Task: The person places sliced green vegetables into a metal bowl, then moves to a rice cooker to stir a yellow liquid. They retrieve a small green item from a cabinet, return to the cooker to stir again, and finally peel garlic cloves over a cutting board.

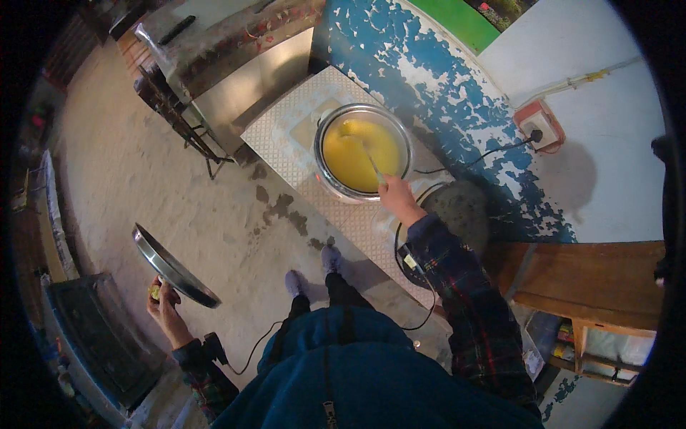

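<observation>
My right hand [399, 199] grips the handle of a ladle [371, 158], whose bowl end dips into yellow liquid [343, 161] in a round metal-rimmed pot [408, 140]. The pot looks like an electric cooker and stands on a low table with a patterned cover [300, 166]. Out to the left, away from the table, my left hand [169, 311] holds a round metal pot lid [174, 271] tilted steeply on edge. Its fingers are at the knob side, with a small yellowish thing [155, 292] between them. What that thing is, I cannot tell.
A dark round slab or lid [458, 212] lies on the table beside the pot, with black cables around it. A plug sits in a wall socket [541, 131]. Left stand a folding chair [177, 120] and a dark-topped box [102, 338]; a wooden cabinet [589, 279] is at right.
</observation>
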`<state>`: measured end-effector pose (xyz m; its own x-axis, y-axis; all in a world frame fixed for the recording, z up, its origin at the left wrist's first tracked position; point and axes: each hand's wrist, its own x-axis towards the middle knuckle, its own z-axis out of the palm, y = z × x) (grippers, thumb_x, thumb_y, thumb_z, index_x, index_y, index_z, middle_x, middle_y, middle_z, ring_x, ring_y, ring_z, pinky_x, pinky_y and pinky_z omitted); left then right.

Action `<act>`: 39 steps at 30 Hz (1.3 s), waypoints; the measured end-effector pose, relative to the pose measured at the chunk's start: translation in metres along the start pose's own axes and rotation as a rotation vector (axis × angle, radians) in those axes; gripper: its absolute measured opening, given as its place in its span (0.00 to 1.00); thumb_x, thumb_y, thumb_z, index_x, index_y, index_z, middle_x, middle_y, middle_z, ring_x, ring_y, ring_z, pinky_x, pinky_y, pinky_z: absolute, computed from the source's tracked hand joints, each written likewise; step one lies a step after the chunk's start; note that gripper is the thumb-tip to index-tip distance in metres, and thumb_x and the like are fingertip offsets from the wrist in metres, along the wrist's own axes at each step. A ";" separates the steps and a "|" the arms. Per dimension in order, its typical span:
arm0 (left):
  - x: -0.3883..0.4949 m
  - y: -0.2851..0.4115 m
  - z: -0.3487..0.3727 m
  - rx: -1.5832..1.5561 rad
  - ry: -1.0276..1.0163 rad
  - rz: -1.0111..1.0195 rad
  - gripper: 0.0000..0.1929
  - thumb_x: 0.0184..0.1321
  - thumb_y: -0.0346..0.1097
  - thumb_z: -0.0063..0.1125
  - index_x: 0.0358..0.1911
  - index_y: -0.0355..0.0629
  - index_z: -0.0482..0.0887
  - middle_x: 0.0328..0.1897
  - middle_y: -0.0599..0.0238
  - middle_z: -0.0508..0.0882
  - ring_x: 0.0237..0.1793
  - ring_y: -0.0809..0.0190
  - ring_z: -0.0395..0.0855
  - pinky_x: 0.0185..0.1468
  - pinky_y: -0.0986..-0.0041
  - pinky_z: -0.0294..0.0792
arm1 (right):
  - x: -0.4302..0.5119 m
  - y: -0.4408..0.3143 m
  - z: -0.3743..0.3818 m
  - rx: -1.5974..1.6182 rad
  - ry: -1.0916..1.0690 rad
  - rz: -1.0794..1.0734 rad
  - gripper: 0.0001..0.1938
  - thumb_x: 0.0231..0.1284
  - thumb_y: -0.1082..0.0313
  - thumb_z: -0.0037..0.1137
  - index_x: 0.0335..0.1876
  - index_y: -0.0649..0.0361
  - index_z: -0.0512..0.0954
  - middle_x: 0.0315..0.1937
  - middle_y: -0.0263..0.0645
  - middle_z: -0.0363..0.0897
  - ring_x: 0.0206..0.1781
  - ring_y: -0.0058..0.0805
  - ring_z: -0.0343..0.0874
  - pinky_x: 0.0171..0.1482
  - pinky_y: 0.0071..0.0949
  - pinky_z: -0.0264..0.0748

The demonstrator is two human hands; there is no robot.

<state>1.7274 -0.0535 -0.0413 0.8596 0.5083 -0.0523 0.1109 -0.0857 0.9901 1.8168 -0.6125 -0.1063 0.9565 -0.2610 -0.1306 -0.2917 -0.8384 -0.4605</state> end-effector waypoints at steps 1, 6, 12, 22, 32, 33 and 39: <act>0.000 0.000 0.002 0.002 -0.015 0.022 0.15 0.65 0.37 0.58 0.48 0.33 0.83 0.21 0.75 0.73 0.21 0.76 0.66 0.26 0.83 0.57 | -0.007 -0.003 -0.002 0.015 -0.047 0.012 0.16 0.60 0.64 0.49 0.48 0.66 0.77 0.37 0.62 0.79 0.45 0.61 0.78 0.47 0.52 0.74; 0.002 0.001 0.009 -0.032 -0.017 0.012 0.15 0.65 0.37 0.59 0.48 0.33 0.83 0.20 0.76 0.71 0.20 0.76 0.65 0.25 0.83 0.55 | -0.052 -0.015 -0.017 -0.016 -0.185 0.102 0.15 0.59 0.64 0.49 0.48 0.63 0.77 0.40 0.58 0.80 0.46 0.58 0.79 0.49 0.54 0.74; 0.003 0.001 0.008 -0.040 -0.026 -0.001 0.15 0.63 0.37 0.60 0.48 0.33 0.84 0.20 0.77 0.70 0.20 0.76 0.65 0.25 0.83 0.55 | -0.076 -0.002 -0.046 -0.184 -0.279 0.077 0.18 0.60 0.63 0.49 0.55 0.59 0.77 0.42 0.55 0.81 0.48 0.56 0.80 0.50 0.53 0.75; 0.007 -0.013 -0.002 -0.013 0.024 -0.003 0.16 0.64 0.39 0.61 0.49 0.35 0.84 0.20 0.77 0.71 0.20 0.77 0.65 0.24 0.83 0.56 | -0.021 0.039 -0.039 -0.178 -0.033 0.170 0.17 0.60 0.62 0.50 0.52 0.59 0.78 0.45 0.55 0.81 0.50 0.57 0.79 0.51 0.51 0.75; 0.001 -0.008 -0.016 0.024 0.014 0.003 0.15 0.65 0.38 0.59 0.48 0.35 0.84 0.21 0.76 0.72 0.21 0.77 0.65 0.26 0.83 0.56 | 0.035 0.000 -0.006 -0.070 -0.022 0.070 0.14 0.59 0.62 0.50 0.45 0.63 0.79 0.41 0.59 0.80 0.47 0.59 0.79 0.49 0.52 0.74; 0.001 -0.008 -0.016 0.024 0.016 -0.001 0.15 0.65 0.38 0.59 0.48 0.35 0.84 0.21 0.76 0.72 0.21 0.77 0.65 0.26 0.83 0.55 | 0.034 -0.005 -0.005 -0.033 -0.044 0.070 0.14 0.59 0.62 0.50 0.43 0.62 0.79 0.41 0.58 0.80 0.47 0.59 0.79 0.49 0.52 0.75; 0.004 -0.007 -0.006 -0.009 -0.016 0.004 0.15 0.64 0.39 0.60 0.48 0.34 0.84 0.20 0.76 0.71 0.21 0.76 0.65 0.26 0.83 0.56 | 0.004 -0.023 0.000 -0.087 -0.112 0.019 0.13 0.58 0.63 0.51 0.43 0.64 0.79 0.39 0.58 0.81 0.45 0.57 0.80 0.48 0.52 0.76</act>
<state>1.7273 -0.0453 -0.0475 0.8680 0.4939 -0.0505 0.1032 -0.0800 0.9914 1.8271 -0.5938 -0.0963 0.9446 -0.2262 -0.2380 -0.3048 -0.8736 -0.3794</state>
